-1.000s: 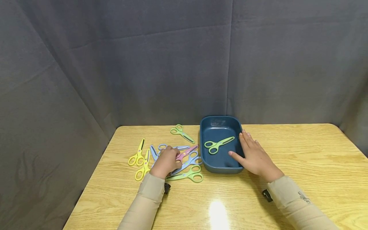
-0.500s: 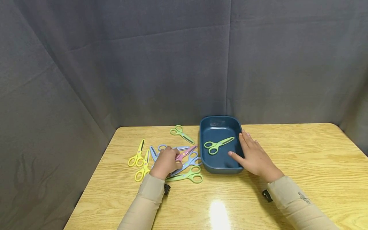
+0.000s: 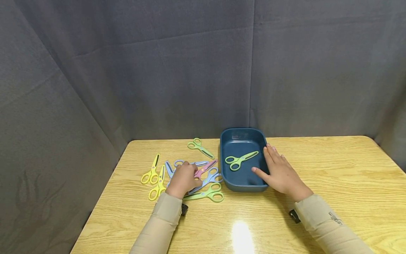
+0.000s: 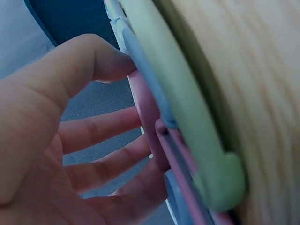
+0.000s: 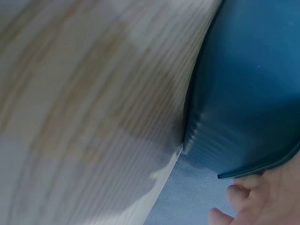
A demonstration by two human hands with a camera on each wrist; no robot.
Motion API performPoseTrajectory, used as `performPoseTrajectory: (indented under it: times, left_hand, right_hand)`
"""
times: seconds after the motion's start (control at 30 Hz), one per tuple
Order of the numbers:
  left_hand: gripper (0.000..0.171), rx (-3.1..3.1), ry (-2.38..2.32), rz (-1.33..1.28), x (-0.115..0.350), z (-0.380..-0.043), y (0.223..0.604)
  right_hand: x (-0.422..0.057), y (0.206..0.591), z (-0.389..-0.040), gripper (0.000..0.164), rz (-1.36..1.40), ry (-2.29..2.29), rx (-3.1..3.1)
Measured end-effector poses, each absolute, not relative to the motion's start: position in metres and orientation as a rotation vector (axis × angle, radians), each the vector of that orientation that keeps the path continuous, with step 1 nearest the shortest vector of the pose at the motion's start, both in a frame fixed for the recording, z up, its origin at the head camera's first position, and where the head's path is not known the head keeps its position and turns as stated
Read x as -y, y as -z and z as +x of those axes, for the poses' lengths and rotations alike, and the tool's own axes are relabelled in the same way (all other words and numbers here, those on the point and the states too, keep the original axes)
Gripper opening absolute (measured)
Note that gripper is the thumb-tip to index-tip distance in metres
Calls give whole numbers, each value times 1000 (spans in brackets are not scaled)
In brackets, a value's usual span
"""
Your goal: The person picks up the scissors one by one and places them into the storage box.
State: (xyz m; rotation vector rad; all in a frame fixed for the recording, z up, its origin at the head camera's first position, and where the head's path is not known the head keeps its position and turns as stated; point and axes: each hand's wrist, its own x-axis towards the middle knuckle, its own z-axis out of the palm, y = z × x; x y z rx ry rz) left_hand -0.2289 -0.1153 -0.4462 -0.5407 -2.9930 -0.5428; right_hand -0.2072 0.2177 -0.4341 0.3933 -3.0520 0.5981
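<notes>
Scissors [image 3: 208, 193] lie as they did a second ago; work appears paused. Your left hand [image 3: 183, 178] pinches the pink pair [image 3: 203, 170] on the table [image 3: 269, 229]; your right hand [image 3: 282, 176], fingers extended, touches the bin [image 3: 247, 188] at its right rim. Visible count: two yellow [image 3: 152, 171], three blue [image 3: 206, 180], one pink, two green [image 3: 204, 150]; one green inside the bin.
</notes>
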Motion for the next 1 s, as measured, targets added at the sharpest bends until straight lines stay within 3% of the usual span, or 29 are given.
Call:
performPoseTrajectory:
  times: [1.0]
  left_hand:
    - [22, 2947, 664, -488, 115, -228, 438]
  right_hand:
    - [-217, 432, -207, 96, 398, -551, 3056]
